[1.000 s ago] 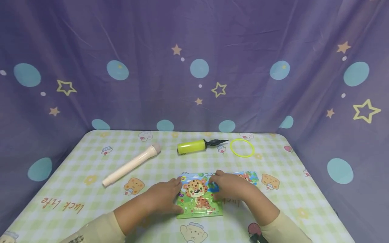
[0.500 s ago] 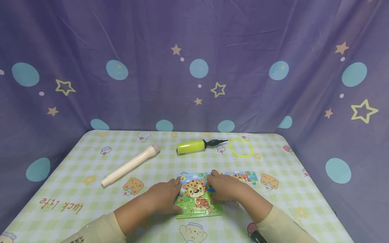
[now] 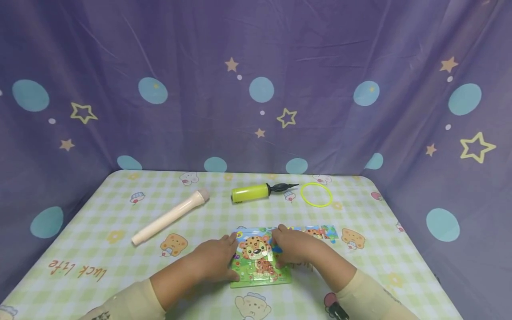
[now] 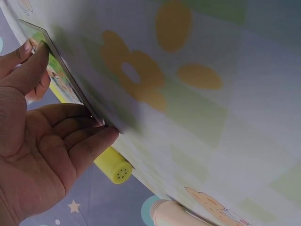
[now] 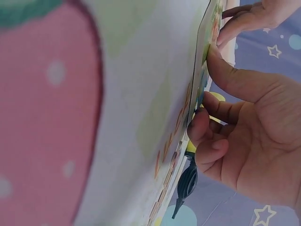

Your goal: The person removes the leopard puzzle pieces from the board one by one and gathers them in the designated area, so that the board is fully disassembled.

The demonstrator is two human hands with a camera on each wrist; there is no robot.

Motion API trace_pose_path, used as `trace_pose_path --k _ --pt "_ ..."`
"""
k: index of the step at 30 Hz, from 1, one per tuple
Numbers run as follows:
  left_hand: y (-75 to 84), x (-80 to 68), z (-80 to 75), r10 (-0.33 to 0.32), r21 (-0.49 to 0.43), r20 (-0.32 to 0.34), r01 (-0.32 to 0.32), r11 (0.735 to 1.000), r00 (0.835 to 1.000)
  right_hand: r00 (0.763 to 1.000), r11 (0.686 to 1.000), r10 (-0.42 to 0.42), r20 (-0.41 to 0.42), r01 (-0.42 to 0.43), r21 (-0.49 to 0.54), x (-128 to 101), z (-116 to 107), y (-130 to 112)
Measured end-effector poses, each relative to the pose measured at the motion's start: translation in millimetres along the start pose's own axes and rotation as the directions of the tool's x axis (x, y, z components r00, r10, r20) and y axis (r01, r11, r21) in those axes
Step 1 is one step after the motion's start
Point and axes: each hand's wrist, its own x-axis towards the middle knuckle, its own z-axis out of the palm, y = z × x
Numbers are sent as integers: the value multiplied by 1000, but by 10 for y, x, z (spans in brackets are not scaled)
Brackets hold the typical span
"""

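Observation:
A leopard jigsaw puzzle (image 3: pixel 262 283) in a flat board lies near the table's front middle. My left hand (image 3: pixel 216 260) holds its left side, with the thumb at the near corner and the fingertips at the board's edge (image 4: pixel 75 89). At the right side, my right hand (image 3: pixel 296 246) pinches a bluish puzzle piece (image 3: pixel 277 250) against the picture, and the hand partly hides it. In the right wrist view the thumb and index finger touch the puzzle, while the other fingers curl beside its edge. Loose puzzle pieces (image 3: pixel 329 232) lie in a row beyond the right hand.
Behind the puzzle are a yellow-green hand pump (image 3: pixel 251 193) with a black nozzle and a yellow ring (image 3: pixel 316 194). A cream microphone-shaped stick (image 3: pixel 170 218) lies at the left. The checked tablecloth (image 3: pixel 92 235) meets a purple curtain (image 3: pixel 192 111) at the back.
My right hand has shifted slightly left over the puzzle's right side, moving the bluish piece with it. More of the loose pieces shows. My left hand stays at the board.

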Motion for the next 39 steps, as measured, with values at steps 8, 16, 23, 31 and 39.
trace_pose_path --k 8,16,23,31,39 --pt "4 -8 -28 59 14 32 -59 998 998 1000 1000 11 6 -11 4 15 13 4" --pt "28 31 -48 40 66 78 -45 997 996 1000 1000 11 6 -11 4 15 -3 -2" --pt "41 48 -45 20 72 91 -27 997 996 1000 1000 25 -8 -25 8 -3 12 -19" --pt "56 29 -75 9 78 102 -17 997 995 1000 999 15 -23 -14 45 -50 8 -28" --pt "69 23 -87 17 92 104 -26 995 994 994 986 -106 -35 109 123 -118 -92 77"
